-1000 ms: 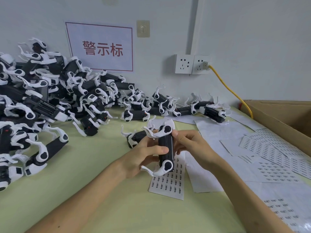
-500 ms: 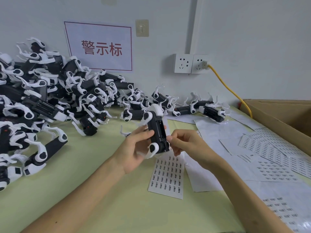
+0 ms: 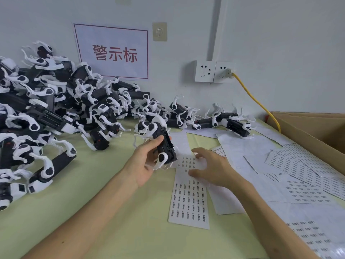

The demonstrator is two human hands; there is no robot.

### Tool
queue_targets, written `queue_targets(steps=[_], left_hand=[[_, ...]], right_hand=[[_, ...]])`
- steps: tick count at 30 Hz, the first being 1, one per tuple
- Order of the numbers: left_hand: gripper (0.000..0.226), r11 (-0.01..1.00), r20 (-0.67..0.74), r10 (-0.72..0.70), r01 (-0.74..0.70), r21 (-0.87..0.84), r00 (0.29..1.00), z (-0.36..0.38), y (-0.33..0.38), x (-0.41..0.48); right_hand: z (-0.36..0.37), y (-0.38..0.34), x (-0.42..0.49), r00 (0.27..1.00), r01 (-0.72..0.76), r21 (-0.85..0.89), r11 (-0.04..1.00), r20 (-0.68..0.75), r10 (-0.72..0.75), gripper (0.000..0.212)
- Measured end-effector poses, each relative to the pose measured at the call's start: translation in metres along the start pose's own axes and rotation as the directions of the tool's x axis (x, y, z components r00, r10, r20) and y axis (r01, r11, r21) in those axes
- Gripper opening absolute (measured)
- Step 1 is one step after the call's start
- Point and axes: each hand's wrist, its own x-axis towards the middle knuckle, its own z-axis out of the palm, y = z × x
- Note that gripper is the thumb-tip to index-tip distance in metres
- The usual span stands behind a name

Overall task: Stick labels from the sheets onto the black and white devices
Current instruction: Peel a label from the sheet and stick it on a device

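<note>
My left hand [image 3: 143, 161] grips a black and white device [image 3: 160, 141] and holds it tilted just above the table, thumb across its black body. My right hand [image 3: 209, 169] hovers with relaxed, slightly bent fingers over the upper part of a label sheet [image 3: 188, 200] that lies on the green table; it holds nothing that I can see. A big heap of black and white devices [image 3: 56, 109] fills the left side. A short row of devices [image 3: 220, 120] lies along the wall.
More label sheets [image 3: 298, 171] and blank backing papers [image 3: 248, 146] cover the right side of the table. An open cardboard box [image 3: 317, 131] stands at the right edge. A yellow cable [image 3: 255, 101] runs from the wall sockets [image 3: 212, 71] toward the box.
My left hand carried the device up and to the left, away from the sheet. My right hand let go of the device and dropped over the label sheet.
</note>
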Motion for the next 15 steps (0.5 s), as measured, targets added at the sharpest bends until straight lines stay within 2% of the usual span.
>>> queue_targets(steps=[5,10,15], left_hand=[[0.028,0.998,0.076,-0.058,0.06,-0.012,0.995,-0.0027,0.0022,-0.0015],[0.029,0.995,0.13,-0.093,0.09,0.032,0.987,-0.0034,0.0029,-0.0051],[0.025,0.981,0.115,-0.156,0.141,0.134,0.981,-0.0034,0.0024,-0.005]], right_hand=[[-0.0012,-0.0025,-0.0034,0.997,0.06,0.143,0.988,-0.05,-0.053,0.072],[-0.0034,0.0013,-0.0003,0.991,0.018,0.241,0.97,-0.133,0.014,0.074],[-0.0055,0.0035,-0.0009,0.995,-0.006,0.27,0.963,-0.09,0.031,0.047]])
